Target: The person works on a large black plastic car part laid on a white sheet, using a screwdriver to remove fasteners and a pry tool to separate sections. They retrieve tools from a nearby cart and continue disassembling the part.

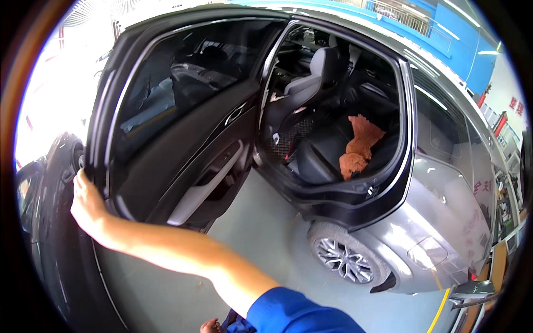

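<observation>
My right arm, in a blue sleeve, reaches across to the left. My right hand (86,202) grips the outer edge of the open rear car door (183,144), fingers at the rim beside the dark window. The door's inner panel faces me, with a grey armrest (208,188) and a chrome handle (235,114). At the lower edge, a small part of my left hand (211,326) shows next to dark blue cloth; most of its fingers are cut off. Inside the doorway, a crumpled orange-brown cloth (361,147) lies on the black rear seat (319,155).
A dark car (61,244) stands close on the left, beside the door edge. The silver car's rear wheel (347,255) and rear fender (427,222) are at right. A yellow line (438,311) marks the grey-green floor (250,244). Shelves with items (506,205) stand at far right.
</observation>
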Demonstrator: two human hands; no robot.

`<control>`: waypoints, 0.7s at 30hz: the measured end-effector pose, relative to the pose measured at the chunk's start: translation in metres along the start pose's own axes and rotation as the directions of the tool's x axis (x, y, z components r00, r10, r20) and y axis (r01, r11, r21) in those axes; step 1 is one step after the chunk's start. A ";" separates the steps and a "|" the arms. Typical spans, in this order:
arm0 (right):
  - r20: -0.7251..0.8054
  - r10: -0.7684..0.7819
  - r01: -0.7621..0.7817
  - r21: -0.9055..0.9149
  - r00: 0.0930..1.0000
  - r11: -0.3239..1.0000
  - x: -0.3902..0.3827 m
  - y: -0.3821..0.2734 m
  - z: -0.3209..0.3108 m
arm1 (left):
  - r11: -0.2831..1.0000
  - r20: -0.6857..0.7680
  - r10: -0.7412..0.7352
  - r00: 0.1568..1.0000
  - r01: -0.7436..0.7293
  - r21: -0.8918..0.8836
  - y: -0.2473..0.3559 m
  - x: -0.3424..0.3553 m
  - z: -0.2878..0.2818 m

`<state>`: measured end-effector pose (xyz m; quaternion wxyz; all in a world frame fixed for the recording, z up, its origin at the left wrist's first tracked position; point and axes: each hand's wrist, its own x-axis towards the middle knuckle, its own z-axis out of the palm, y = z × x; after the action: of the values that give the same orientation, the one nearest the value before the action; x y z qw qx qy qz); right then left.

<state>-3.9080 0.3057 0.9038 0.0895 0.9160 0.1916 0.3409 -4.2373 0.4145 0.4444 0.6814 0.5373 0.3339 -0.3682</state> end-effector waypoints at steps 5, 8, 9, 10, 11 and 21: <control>-0.280 0.052 -0.003 0.174 0.959 0.985 -0.053 0.023 -0.026 | 0.994 0.050 0.001 0.999 -0.006 0.106 0.016 0.003 -0.064; -0.407 0.165 -0.014 0.350 0.898 0.937 -0.082 0.032 -0.049 | 0.961 0.130 0.094 0.987 -0.124 0.246 0.053 0.019 -0.114; -0.453 0.199 -0.043 0.331 0.869 0.943 -0.094 0.034 -0.060 | 0.900 0.230 0.172 0.958 -0.248 0.358 0.069 0.028 -0.130; -0.501 0.205 -0.054 0.299 0.841 0.953 -0.108 0.042 -0.071 | 0.837 0.315 0.225 0.922 -0.349 0.422 0.085 0.040 -0.138; -0.548 0.227 -0.108 0.241 0.805 0.964 -0.120 0.046 -0.076 | 0.826 0.315 0.250 0.915 -0.372 0.423 0.100 0.049 -0.156; -0.471 0.612 -0.772 -0.378 0.635 0.511 -0.228 0.091 -0.143 | 0.984 0.209 0.121 0.970 -0.145 0.106 0.322 0.117 -0.194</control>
<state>-4.1345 0.1332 0.9038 0.1746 0.7898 -0.2903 0.5114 -3.9127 0.6361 0.4626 0.7014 0.5584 0.2033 -0.3937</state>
